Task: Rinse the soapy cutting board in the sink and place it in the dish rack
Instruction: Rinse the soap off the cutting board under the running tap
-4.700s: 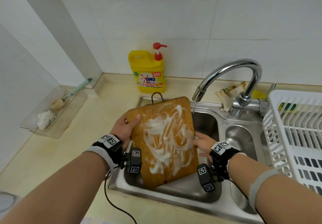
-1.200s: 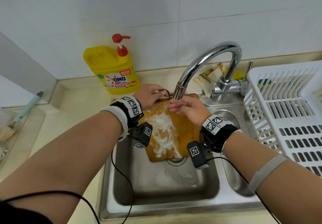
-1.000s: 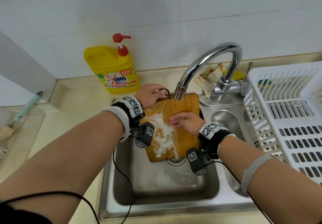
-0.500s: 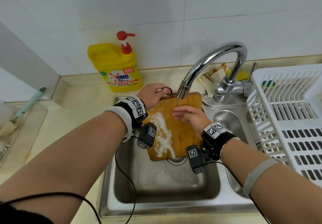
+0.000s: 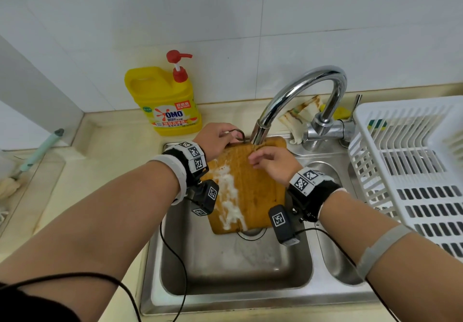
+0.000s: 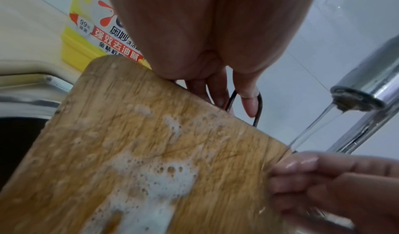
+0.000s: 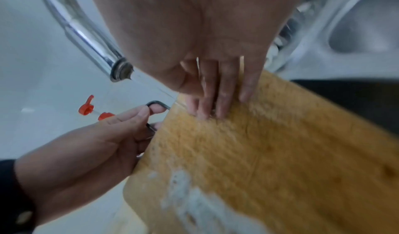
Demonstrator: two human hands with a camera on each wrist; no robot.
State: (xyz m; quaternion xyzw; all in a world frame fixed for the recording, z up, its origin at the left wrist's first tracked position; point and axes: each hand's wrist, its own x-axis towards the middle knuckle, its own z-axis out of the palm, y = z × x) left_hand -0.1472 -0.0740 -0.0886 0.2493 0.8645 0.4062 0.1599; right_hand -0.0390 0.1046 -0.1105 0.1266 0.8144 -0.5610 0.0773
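Note:
A wooden cutting board (image 5: 253, 191) leans tilted in the steel sink (image 5: 225, 294), its lower end near the drain. White foam (image 5: 229, 196) streaks its left half; the right half is wet and bare. My left hand (image 5: 216, 138) grips the board's top edge, fingers hooked through its dark wire loop (image 6: 258, 108). My right hand (image 5: 274, 162) lies flat with straight fingers (image 7: 224, 97) on the board's upper face, right under the tap. Water (image 6: 311, 132) runs from the chrome faucet (image 5: 300, 91) onto the board's top edge.
A white dish rack (image 5: 411, 168) stands right of the sink, beside a small second basin (image 5: 333, 259). A yellow detergent bottle (image 5: 165, 103) stands behind the sink on the left. Cloths and a sponge (image 5: 305, 111) lie behind the faucet. A brush (image 5: 30, 161) rests far left.
My right hand has rubbed back up the board to just under the spout. Much of the foam on the right half has washed off since the earliest frame. My left hand keeps its grip.

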